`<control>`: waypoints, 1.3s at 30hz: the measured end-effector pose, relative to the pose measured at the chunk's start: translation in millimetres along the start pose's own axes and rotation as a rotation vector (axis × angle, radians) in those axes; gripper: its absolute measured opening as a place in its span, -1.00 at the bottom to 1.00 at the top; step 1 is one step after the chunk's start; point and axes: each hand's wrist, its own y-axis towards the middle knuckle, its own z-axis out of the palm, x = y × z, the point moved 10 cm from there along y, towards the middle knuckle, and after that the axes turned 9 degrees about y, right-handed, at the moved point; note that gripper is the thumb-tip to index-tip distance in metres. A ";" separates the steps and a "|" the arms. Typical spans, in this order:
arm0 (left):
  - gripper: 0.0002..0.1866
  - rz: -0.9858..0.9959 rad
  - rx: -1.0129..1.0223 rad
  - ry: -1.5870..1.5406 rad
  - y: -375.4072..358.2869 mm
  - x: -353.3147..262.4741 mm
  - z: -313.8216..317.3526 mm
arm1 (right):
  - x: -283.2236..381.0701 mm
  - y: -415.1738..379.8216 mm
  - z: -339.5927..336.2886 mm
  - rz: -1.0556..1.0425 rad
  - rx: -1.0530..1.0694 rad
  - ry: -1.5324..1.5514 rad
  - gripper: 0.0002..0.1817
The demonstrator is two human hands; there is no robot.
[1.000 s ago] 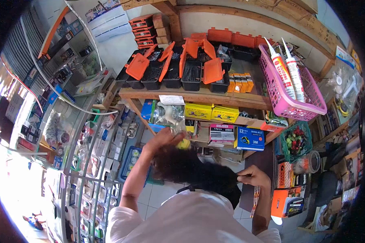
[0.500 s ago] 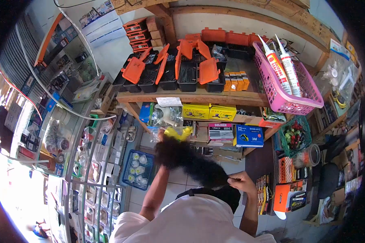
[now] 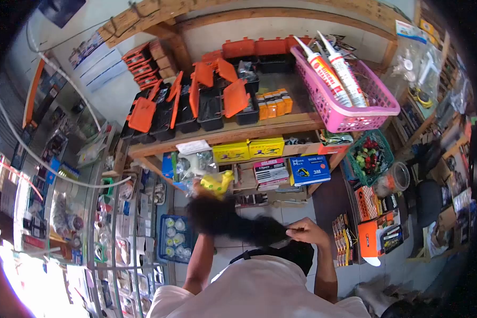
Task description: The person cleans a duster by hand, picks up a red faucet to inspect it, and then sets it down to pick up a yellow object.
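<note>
A fluffy black duster [image 3: 236, 221], blurred by motion, stretches across in front of my body between my two hands. At its left end is a yellow piece with greenish dots [image 3: 217, 184], which looks like part of its handle. My left hand [image 3: 199, 188] is at that end, mostly covered by the black fluff, with a little of it showing beside the yellow piece. On the other side, my right hand [image 3: 307, 231] is closed, its fingers pinching the tip of the duster near my waist.
Ahead is a wooden shelf [image 3: 217, 137] with black boxes under orange lids [image 3: 143, 114] and a pink basket [image 3: 365, 110] of sealant tubes. A blue basket [image 3: 187, 259] sits low left beside a glass case. At right are a green basket [image 3: 355, 167] and an orange box [image 3: 370, 244].
The view has swung, so the shelf and its goods appear farther left. The duster has shifted slightly left and down in view, still between both hands.
</note>
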 end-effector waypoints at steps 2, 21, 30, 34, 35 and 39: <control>-0.61 -0.245 0.042 -0.333 13.3 -7.3 -14.1 | 21.7 4.4 -2.2 -0.113 0.049 -0.090 -0.62; -0.66 -1.018 0.498 -0.789 -122.0 8.3 64.4 | 155.1 148.9 -172.4 -0.256 -0.470 0.197 -0.67; -0.57 -1.110 0.546 -0.716 -122.4 -15.9 68.1 | 127.6 110.8 -197.0 -0.255 -0.454 0.117 -0.51; -0.57 -1.200 0.631 -0.942 -127.1 -45.4 93.1 | 69.9 68.6 -198.9 -0.228 -0.478 0.228 -0.52; -0.57 -1.206 0.695 -1.067 -132.6 -55.5 106.2 | 42.9 68.7 -200.6 -0.115 -0.496 0.179 -0.51; -0.58 -1.170 0.870 -1.161 -152.8 -97.6 152.5 | -57.4 76.8 -153.8 0.190 -0.082 0.045 -0.40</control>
